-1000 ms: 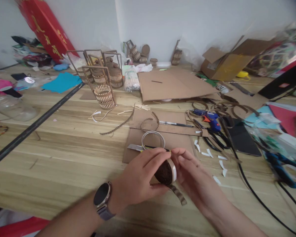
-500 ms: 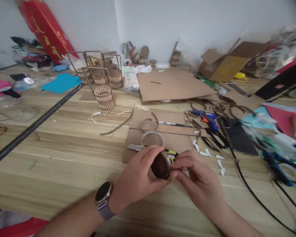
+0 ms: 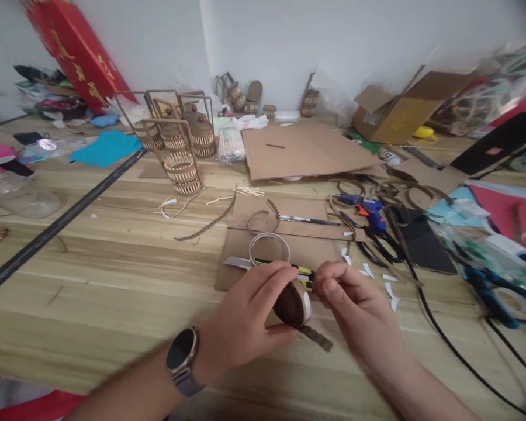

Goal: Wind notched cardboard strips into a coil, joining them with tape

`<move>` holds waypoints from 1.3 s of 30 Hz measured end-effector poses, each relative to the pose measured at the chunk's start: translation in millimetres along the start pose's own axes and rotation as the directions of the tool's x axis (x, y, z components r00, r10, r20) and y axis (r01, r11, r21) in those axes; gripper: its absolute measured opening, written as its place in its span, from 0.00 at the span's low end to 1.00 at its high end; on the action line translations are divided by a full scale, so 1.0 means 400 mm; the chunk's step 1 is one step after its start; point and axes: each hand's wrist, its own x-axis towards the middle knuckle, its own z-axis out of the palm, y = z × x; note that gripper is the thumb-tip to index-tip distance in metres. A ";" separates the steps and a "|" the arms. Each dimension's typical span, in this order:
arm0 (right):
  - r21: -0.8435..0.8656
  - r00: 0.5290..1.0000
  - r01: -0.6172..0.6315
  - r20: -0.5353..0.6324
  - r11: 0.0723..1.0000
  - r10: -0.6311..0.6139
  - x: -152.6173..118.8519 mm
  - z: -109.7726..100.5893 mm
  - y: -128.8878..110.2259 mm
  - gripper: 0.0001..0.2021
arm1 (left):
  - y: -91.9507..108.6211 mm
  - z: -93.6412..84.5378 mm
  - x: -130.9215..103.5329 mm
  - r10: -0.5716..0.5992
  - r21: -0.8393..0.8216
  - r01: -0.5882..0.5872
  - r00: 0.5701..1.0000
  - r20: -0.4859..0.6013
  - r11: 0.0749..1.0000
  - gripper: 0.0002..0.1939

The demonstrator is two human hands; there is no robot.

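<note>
In my left hand (image 3: 254, 310), fingers and thumb are wrapped round a round brown coil of corrugated cardboard strip (image 3: 289, 304). A white piece of tape or paper (image 3: 306, 305) sits on the coil's outer side, and a loose end of the strip (image 3: 318, 337) sticks out at lower right. My right hand (image 3: 359, 310) is just right of the coil and apart from it, fingertips pinched; whatever is between them is hidden. Behind the hands lie a yellow and black utility knife (image 3: 305, 275), a pale ring (image 3: 269, 235) and a curled corrugated strip (image 3: 272, 211) on cardboard (image 3: 234, 248).
Scissors (image 3: 383, 242), a blue glue gun (image 3: 372, 213), a phone (image 3: 425, 242) and white paper scraps (image 3: 368, 270) lie to the right. A black cable (image 3: 442, 339) runs along the right side. Small slatted baskets with handles (image 3: 182, 172) stand at back left, near a large cardboard sheet (image 3: 307, 152).
My right hand has pulled away from the coil to the right. The strip's loose end now hangs out below, and the white piece shows on the coil's side.
</note>
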 end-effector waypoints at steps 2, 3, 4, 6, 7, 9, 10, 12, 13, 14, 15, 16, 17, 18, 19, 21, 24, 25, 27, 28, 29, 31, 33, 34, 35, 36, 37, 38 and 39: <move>-0.110 0.990 0.141 0.004 0.984 -0.142 0.002 -0.001 -0.009 0.11 | -0.001 0.001 0.001 -0.067 -0.026 0.066 0.998 -0.012 0.997 0.33; -0.163 0.976 0.216 0.039 0.963 -0.212 0.002 0.000 -0.014 0.07 | -0.003 0.001 0.002 -0.087 -0.036 0.086 0.996 -0.018 0.996 0.33; -0.204 0.959 0.284 0.079 0.937 -0.274 0.000 0.001 -0.018 0.04 | -0.004 0.003 0.002 -0.098 -0.045 0.097 0.995 -0.021 0.994 0.33; -0.260 0.928 0.370 0.138 0.892 -0.345 -0.004 0.006 -0.020 0.04 | -0.004 0.005 0.002 -0.102 -0.057 0.100 0.995 -0.021 0.993 0.32; -0.282 0.920 0.390 0.149 0.877 -0.362 -0.006 0.008 -0.020 0.07 | -0.003 0.007 0.001 -0.102 -0.060 0.101 0.995 -0.017 0.993 0.32; -0.325 0.914 0.405 0.141 0.855 -0.380 -0.012 0.011 -0.016 0.09 | 0.000 0.008 -0.002 -0.102 -0.057 0.101 0.995 -0.012 0.993 0.32; -0.349 0.913 0.408 0.138 0.844 -0.384 -0.014 0.012 -0.014 0.09 | 0.001 0.009 -0.004 -0.103 -0.051 0.103 0.995 -0.011 0.993 0.31; -0.391 0.909 0.416 0.142 0.821 -0.392 -0.017 0.012 -0.012 0.09 | 0.002 0.009 -0.007 -0.103 -0.040 0.103 0.995 -0.004 0.994 0.32; -0.404 0.905 0.423 0.149 0.811 -0.398 -0.017 0.011 -0.011 0.09 | 0.001 0.009 -0.008 -0.102 -0.034 0.102 0.995 -0.001 0.994 0.32; -0.412 0.902 0.431 0.160 0.803 -0.401 -0.016 0.011 -0.010 0.09 | 0.000 0.009 -0.009 -0.101 -0.030 0.101 0.995 0.002 0.994 0.33; -0.414 0.898 0.439 0.175 0.797 -0.404 -0.014 0.010 -0.010 0.09 | -0.002 0.010 -0.010 -0.101 -0.026 0.101 0.995 0.004 0.995 0.33; -0.415 0.894 0.448 0.189 0.792 -0.407 -0.012 0.008 -0.010 0.09 | -0.004 0.011 -0.009 -0.101 -0.022 0.101 0.995 0.005 0.995 0.34; -0.413 0.890 0.455 0.204 0.789 -0.407 -0.008 0.006 -0.010 0.09 | -0.006 0.011 -0.009 -0.100 -0.018 0.100 0.995 0.001 0.995 0.34; -0.408 0.888 0.459 0.220 0.789 -0.403 -0.003 0.003 -0.010 0.11 | -0.006 0.012 -0.007 -0.098 -0.014 0.098 0.995 -0.006 0.995 0.34; -0.400 0.887 0.461 0.241 0.792 -0.394 0.001 -0.002 -0.011 0.13 | -0.007 0.013 -0.006 -0.094 -0.009 0.094 0.995 -0.018 0.996 0.34; -0.373 0.894 0.441 0.267 0.816 -0.361 0.010 -0.013 -0.012 0.16 | -0.006 0.015 -0.003 -0.081 -0.002 0.081 0.996 -0.036 0.997 0.34; -0.401 0.930 0.367 0.167 0.839 -0.327 0.016 -0.027 -0.017 0.10 | -0.004 0.017 0.000 -0.087 0.011 0.087 0.995 -0.040 0.996 0.34; -0.437 0.937 0.347 0.118 0.830 -0.329 0.015 -0.029 -0.020 0.07 | -0.004 0.018 0.000 -0.097 0.018 0.098 0.994 -0.044 0.995 0.34; -0.519 0.939 0.325 0.076 0.791 -0.336 0.010 -0.026 -0.025 0.04 | -0.006 0.020 0.000 -0.113 0.042 0.116 0.992 -0.057 0.992 0.35; -0.547 0.938 0.327 0.093 0.770 -0.333 0.006 -0.022 -0.028 0.04 | -0.007 0.022 -0.001 -0.117 0.055 0.120 0.991 -0.063 0.991 0.35; -0.564 0.937 0.337 0.121 0.754 -0.329 0.003 -0.017 -0.029 0.04 | -0.008 0.023 -0.002 -0.120 0.068 0.124 0.990 -0.068 0.990 0.35; -0.579 0.931 0.357 0.162 0.733 -0.326 -0.004 -0.008 -0.029 0.04 | -0.009 0.026 -0.003 -0.124 0.091 0.130 0.990 -0.072 0.987 0.35; -0.593 0.925 0.373 0.176 0.714 -0.337 -0.007 -0.002 -0.025 0.05 | -0.009 0.028 -0.003 -0.124 0.110 0.132 0.989 -0.077 0.985 0.36; -0.599 0.923 0.376 0.176 0.707 -0.341 -0.008 -0.001 -0.022 0.05 | -0.009 0.029 -0.003 -0.121 0.118 0.130 0.990 -0.077 0.985 0.36; -0.605 0.922 0.377 0.178 0.701 -0.343 -0.008 0.000 -0.019 0.05 | -0.009 0.030 -0.002 -0.118 0.126 0.127 0.990 -0.076 0.984 0.37; -0.608 0.922 0.378 0.181 0.699 -0.342 -0.008 0.000 -0.017 0.05 | -0.008 0.030 -0.002 -0.114 0.133 0.123 0.991 -0.076 0.983 0.37; -0.609 0.922 0.379 0.185 0.697 -0.340 -0.008 0.001 -0.015 0.05 | -0.008 0.030 -0.002 -0.111 0.140 0.121 0.991 -0.076 0.983 0.37; -0.612 0.922 0.379 0.187 0.694 -0.339 -0.007 0.001 -0.014 0.05 | -0.008 0.031 -0.002 -0.109 0.148 0.119 0.991 -0.075 0.982 0.37; -0.617 0.922 0.378 0.188 0.690 -0.338 -0.007 0.001 -0.014 0.05 | -0.009 0.032 -0.002 -0.106 0.157 0.117 0.991 -0.076 0.981 0.38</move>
